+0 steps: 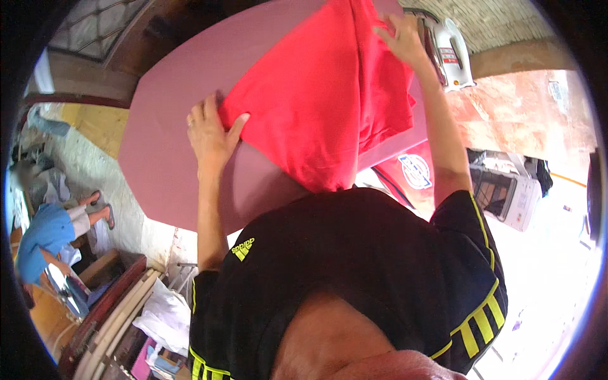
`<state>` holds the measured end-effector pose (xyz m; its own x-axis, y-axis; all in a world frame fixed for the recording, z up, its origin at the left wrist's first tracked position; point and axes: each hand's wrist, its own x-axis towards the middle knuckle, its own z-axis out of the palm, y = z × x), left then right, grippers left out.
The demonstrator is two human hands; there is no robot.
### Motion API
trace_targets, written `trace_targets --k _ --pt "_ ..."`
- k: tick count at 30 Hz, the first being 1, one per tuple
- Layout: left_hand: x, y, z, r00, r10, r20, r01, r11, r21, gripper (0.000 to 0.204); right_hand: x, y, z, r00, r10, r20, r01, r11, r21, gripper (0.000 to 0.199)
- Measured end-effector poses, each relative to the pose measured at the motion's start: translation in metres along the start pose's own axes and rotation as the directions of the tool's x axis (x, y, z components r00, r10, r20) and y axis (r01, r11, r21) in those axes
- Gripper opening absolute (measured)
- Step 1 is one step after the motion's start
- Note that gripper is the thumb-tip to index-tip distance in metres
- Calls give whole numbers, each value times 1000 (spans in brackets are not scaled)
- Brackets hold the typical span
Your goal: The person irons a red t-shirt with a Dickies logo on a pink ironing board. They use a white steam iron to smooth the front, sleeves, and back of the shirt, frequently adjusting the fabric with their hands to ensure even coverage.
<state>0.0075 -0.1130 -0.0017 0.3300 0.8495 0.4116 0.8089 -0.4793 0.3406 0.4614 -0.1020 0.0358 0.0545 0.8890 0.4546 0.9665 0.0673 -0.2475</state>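
A bright red cloth garment (304,95) lies across a mauve padded ironing board (171,120), with a long fold running down its right part. At its left corner rests my left hand (212,133), fingers stretched and thumb apart, touching the edge of the cloth. My right hand (405,39) reaches to the far right part of the garment with spread fingers, just beside the iron. That iron (453,57), white with a dark soleplate, stands at the right end of the board. The garment's far end runs out of the picture.
Below the board at right shows red fabric (418,174) with a round white-and-blue emblem. A white appliance (506,196) stands farther right. At left, a person in blue (47,234) is near wooden furniture (114,297) and a white plastic bag (166,316).
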Motion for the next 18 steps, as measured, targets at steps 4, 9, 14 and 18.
trace_targets --k 4,9,14,18 --pt "-11 -4 15 995 -70 71 85 966 -242 35 -87 8 3 958 285 16 -285 951 118 35" --pt "53 -34 -35 930 -220 293 339 821 -460 20 -122 25 3 941 330 -77 -286 895 341 33" --pt "120 -101 -86 976 23 -215 44 952 304 36 -122 19 -3 953 292 78 -270 705 656 35" --pt "65 -49 -52 941 251 -227 -209 959 193 36 -154 4 -40 998 -25 62 -13 842 540 47"
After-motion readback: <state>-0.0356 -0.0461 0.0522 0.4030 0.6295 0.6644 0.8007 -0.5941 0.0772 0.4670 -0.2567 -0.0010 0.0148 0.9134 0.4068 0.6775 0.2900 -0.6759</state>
